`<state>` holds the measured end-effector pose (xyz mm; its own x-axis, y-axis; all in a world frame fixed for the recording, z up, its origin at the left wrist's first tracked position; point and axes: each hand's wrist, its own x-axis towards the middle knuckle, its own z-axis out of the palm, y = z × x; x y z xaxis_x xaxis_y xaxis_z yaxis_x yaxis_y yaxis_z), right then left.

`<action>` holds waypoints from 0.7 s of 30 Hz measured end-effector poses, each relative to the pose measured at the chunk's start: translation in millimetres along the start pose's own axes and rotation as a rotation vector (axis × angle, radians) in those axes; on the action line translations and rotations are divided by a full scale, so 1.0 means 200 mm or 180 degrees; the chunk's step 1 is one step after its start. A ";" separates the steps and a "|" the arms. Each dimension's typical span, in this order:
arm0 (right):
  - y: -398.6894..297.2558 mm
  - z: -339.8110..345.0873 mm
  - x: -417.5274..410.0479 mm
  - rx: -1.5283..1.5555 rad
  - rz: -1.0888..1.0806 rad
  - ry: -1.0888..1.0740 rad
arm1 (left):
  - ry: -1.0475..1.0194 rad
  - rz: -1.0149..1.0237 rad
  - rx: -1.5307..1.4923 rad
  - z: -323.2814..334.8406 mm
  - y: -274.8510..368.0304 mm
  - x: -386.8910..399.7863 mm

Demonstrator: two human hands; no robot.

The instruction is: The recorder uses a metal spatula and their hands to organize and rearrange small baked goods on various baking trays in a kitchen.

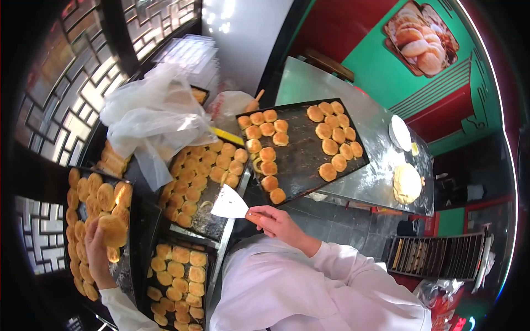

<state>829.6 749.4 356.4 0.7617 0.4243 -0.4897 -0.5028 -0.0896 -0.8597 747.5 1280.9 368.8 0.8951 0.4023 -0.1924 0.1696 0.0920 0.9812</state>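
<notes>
A round golden-brown pastry [113, 231] is held by its edge in my left hand [97, 248], over a dark tray of similar flat pastries [94, 192] at the left. My right hand [278, 224] grips the wooden handle of a wide metal scraper [230, 203], whose pale blade lies over the right part of the middle tray [213, 229]. Small golden buns [192, 193] fill much of that tray. Beyond it, a large black baking tray [296, 163] carries buns along its left and right sides, with bare metal between them.
A lower tray of pastries [181, 269] is near my body. Crumpled clear plastic [153, 111] drapes over the back trays. The steel table [368, 182] bears a mound of dough [407, 184] and a white plate [400, 132]. A tray rack [437, 254] stands at right.
</notes>
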 end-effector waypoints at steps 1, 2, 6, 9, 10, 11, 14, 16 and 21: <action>0.02 -0.09 -0.03 0.0053 -0.0038 0.0083 | -0.0269 0.0014 0.0165 0.30 0.04 0.04; 0.06 -0.19 -0.06 0.0195 -0.0074 0.0314 | -0.0558 -0.0025 0.0119 0.56 0.04 0.07; 0.17 -0.60 -0.22 0.0569 -0.0190 0.1086 | -0.1383 -0.0363 -0.0085 1.61 -0.18 0.20; 0.21 -0.91 -0.36 0.0656 -0.0070 0.1761 | -0.1589 -0.0796 -0.0399 2.29 -0.51 0.24; 0.21 -1.01 -0.41 0.0588 0.0020 0.2101 | -0.1574 -0.0867 -0.0364 2.49 -0.63 0.26; 0.23 -1.11 -0.46 0.0647 0.0033 0.2103 | -0.1570 -0.0946 -0.0328 2.67 -0.73 0.27; 0.30 -1.38 -0.62 0.0810 0.0048 0.2533 | -0.1492 -0.1063 -0.0257 3.20 -0.84 0.22; 0.32 -1.50 -0.69 0.0823 -0.0036 0.2773 | -0.1497 -0.1084 -0.0170 3.43 -0.94 0.22; 0.34 -1.72 -0.76 0.0976 0.0021 0.2862 | -0.1297 -0.0882 0.0388 3.71 -1.06 0.19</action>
<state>820.4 368.9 323.4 0.7234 -0.4396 -0.5324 -0.4963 0.2050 -0.8436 1051.0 601.6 163.9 0.8937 -0.0125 -0.4485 0.4486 0.0282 0.8933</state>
